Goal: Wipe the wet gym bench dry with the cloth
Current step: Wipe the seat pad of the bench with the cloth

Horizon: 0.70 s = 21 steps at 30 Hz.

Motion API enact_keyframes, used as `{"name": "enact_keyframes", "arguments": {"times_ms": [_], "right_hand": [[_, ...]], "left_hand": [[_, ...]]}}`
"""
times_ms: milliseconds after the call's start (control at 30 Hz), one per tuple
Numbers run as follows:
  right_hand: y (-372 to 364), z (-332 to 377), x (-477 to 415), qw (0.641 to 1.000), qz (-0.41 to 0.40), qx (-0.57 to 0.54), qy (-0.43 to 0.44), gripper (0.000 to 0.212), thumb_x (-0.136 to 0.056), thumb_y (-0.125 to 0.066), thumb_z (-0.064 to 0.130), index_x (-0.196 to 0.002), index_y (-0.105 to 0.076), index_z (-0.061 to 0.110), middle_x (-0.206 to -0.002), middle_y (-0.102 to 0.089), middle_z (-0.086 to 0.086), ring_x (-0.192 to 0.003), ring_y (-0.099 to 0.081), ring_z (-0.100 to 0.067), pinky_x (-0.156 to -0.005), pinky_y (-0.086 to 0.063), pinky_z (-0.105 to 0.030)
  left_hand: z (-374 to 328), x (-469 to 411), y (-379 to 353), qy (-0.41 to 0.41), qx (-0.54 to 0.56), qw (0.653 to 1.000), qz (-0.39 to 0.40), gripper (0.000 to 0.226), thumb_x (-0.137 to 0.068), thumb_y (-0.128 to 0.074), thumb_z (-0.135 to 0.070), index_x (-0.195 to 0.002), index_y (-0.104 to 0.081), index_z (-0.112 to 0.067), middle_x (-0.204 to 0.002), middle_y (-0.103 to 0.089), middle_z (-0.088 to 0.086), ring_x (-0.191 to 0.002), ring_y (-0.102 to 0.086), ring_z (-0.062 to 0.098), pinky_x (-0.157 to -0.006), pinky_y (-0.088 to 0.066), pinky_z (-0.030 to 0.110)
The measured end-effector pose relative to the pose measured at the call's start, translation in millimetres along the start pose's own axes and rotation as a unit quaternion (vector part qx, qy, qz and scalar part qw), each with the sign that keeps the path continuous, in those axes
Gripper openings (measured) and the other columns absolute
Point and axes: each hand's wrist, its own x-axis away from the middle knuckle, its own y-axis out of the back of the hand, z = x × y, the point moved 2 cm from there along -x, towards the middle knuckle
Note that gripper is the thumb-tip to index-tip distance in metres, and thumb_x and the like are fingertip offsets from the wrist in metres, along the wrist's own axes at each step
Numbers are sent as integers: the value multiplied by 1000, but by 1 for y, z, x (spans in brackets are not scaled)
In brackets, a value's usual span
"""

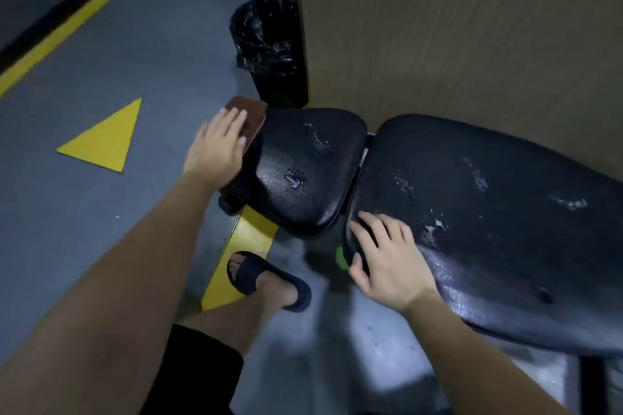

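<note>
Flattened under my left hand [217, 145], the brown cloth [247, 114] is lying against the far left end of the bench's seat pad [303, 165]; the fingers are extended side by side and pressing down on it, not curling around it, and the cloth's upper corner is poking out beyond the fingertips. My right hand [384, 256] is resting spread on the near edge of the long back pad [499, 229], right at the corner beside the gap between the two pads, with the fingers splayed over the top and the thumb hooking down the side; it is gripping nothing but the pad itself.

From the head camera I am looking down at a black padded gym bench whose two pads are glistening, with puddles and streaks of water sitting on the seat pad's middle and along the back pad's length. I am seeing a bin with a black liner [269, 44] standing beyond the seat pad's far end, next to a tan wall panel [472, 27] running behind the bench. On the grey floor [101, 229], a yellow triangle [108, 138] is showing left of my arm, and my foot in a dark slide sandal [269, 278] is planted on another yellow marking below the seat pad.
</note>
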Motion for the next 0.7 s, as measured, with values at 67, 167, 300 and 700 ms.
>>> {"name": "enact_keyframes", "arguments": {"times_ms": [67,167,300,700], "right_hand": [[-2,-3,-4,1000,-19,-10,12,55,-83,-58,34,-131,-62,9,-136,-58,-15,-118,-53,-38,-102,-39,-48],[-11,-6,-2,999,-44,5,28,55,-82,-57,35,-130,-64,8,-135,-60,-15,-118,-53,-37,-101,-39,-48],[-12,-6,-2,998,-55,3,29,55,-81,-57,34,-129,-64,8,-134,-60,-15,-118,-54,-38,-99,-42,-50],[-1,-3,5,999,-37,-19,8,49,-88,-51,32,-131,-62,11,-134,-59,-9,-118,-54,-32,-100,-42,-45]], "left_hand": [[5,-26,-13,59,13,997,42,56,-110,-30,-35,-161,-24,-15,-169,-20,6,-157,-11,25,-126,-9,51],[0,-41,-31,106,-6,994,37,59,-108,-20,-45,-162,-24,-20,-170,-16,5,-157,-9,27,-125,-3,55],[-25,-32,-37,188,-27,979,76,72,-98,-1,-47,-162,-20,-20,-171,-7,13,-157,-4,32,-121,-7,63],[-166,95,-16,219,-34,972,75,56,-104,-32,-40,-158,-31,-25,-165,-29,13,-131,-43,40,-101,-41,52]]}}
